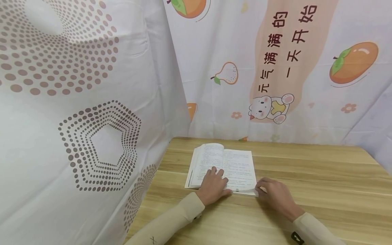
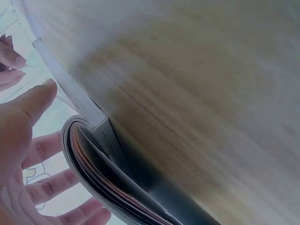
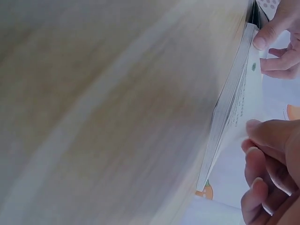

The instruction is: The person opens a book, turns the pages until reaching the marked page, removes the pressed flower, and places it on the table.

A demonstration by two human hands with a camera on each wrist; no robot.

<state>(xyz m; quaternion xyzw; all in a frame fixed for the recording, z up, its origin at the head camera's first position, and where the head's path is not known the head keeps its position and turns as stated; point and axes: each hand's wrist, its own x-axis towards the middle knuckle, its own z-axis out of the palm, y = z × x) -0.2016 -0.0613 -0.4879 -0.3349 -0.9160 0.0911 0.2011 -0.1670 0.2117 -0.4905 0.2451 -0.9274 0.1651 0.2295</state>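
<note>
An open book (image 1: 240, 163) with printed text lies on the table, its left-hand pages curving up near the spine. My left hand (image 1: 213, 186) rests across the lower middle of it, fingers spread over the left-hand pages and thumb by the bottom edge. In the left wrist view the book's curled pages (image 2: 82, 154) pass beside those extended fingers. At the lower right corner, my right hand (image 1: 275, 196) pinches a page (image 3: 249, 96) between thumb and forefinger. That page's bottom edge is raised a little from the stack below, as the right wrist view shows.
The wooden table (image 1: 312, 173) extends to the right of the book and in front of it. A white curtain with brown dots (image 1: 101, 146) hangs along the left side. Behind the table hangs a fruit-patterned curtain (image 1: 214, 112).
</note>
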